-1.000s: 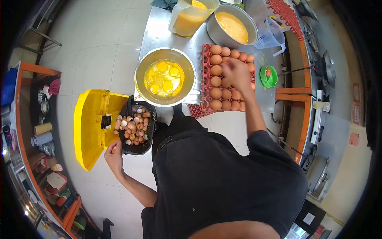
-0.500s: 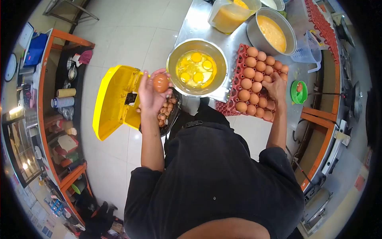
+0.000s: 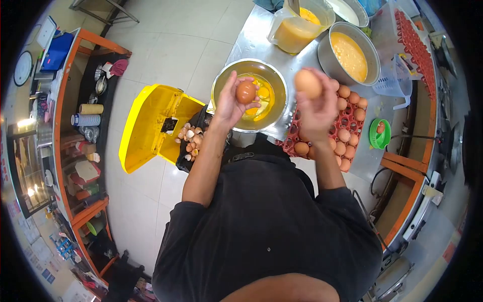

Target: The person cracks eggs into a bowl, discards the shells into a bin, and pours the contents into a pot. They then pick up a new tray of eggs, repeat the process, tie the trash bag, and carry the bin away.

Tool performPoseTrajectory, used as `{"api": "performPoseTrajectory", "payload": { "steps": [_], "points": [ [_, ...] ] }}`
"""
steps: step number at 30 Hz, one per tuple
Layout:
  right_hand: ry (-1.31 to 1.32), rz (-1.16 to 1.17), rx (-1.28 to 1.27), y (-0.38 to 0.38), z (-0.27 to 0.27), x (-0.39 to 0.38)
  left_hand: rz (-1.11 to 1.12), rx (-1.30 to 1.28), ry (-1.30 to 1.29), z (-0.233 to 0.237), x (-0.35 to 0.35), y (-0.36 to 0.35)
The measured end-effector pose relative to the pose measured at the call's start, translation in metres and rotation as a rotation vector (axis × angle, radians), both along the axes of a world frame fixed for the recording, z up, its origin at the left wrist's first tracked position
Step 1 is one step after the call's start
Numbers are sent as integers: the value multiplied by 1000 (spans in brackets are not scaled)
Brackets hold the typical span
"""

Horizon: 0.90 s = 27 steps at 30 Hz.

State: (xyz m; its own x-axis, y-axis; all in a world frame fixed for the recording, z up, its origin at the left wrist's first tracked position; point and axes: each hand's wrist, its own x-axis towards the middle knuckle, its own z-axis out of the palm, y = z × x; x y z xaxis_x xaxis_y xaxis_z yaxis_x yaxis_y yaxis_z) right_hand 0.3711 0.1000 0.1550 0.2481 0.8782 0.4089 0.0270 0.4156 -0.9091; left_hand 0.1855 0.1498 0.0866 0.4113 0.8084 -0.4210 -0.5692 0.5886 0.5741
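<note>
My left hand holds a brown egg in its fingers, over the near left part of a steel bowl. Several yolks and clear egg white lie in the bowl. Right of the bowl, my right hand grips a lighter brown egg, slightly blurred, above the red egg tray. Several eggs stand in the tray, partly hidden by that hand.
Left of the bowl is an open yellow bin with eggshells beside its lid. Behind stand a pitcher and a pot of beaten egg. A clear jug and green basket are at the right.
My left hand has moved right with its egg, from beside the bowl to over it. My right hand has lifted an egg from the tray and come left towards the bowl.
</note>
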Motion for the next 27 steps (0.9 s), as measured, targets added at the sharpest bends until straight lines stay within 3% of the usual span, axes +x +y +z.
{"api": "performPoseTrajectory", "payload": {
  "steps": [3, 6, 7, 10, 11, 14, 18, 21, 25, 27],
  "points": [
    [-586, 146, 329, 25, -44, -25, 43, 22, -17, 10, 15, 5],
    [-595, 264, 206, 33, -45, -29, 31, 55, 130, 0, 12, 9],
    [-592, 215, 173, 32, -40, -28, 5, 28, 13, -2, 6, 9],
    [6, 306, -231, 35, -54, -28, -49, 99, 5, -2, -8, 7],
    [31, 285, -256, 40, -57, -26, -51, 129, 22, -1, -11, 7],
    [474, 476, -623, 50, -62, -9, -74, 234, 116, 6, -19, 7],
    [673, 630, -681, 58, -71, -3, -137, 388, 296, 15, -30, 6],
    [-55, 603, -603, 65, -69, -15, -186, 524, 529, 27, -38, 6],
    [-327, 681, -325, 77, -45, -46, -176, 711, 730, 29, -51, 4],
    [-456, 749, -162, 91, -44, -60, -170, 652, 774, 34, -62, 0]
  ]
}}
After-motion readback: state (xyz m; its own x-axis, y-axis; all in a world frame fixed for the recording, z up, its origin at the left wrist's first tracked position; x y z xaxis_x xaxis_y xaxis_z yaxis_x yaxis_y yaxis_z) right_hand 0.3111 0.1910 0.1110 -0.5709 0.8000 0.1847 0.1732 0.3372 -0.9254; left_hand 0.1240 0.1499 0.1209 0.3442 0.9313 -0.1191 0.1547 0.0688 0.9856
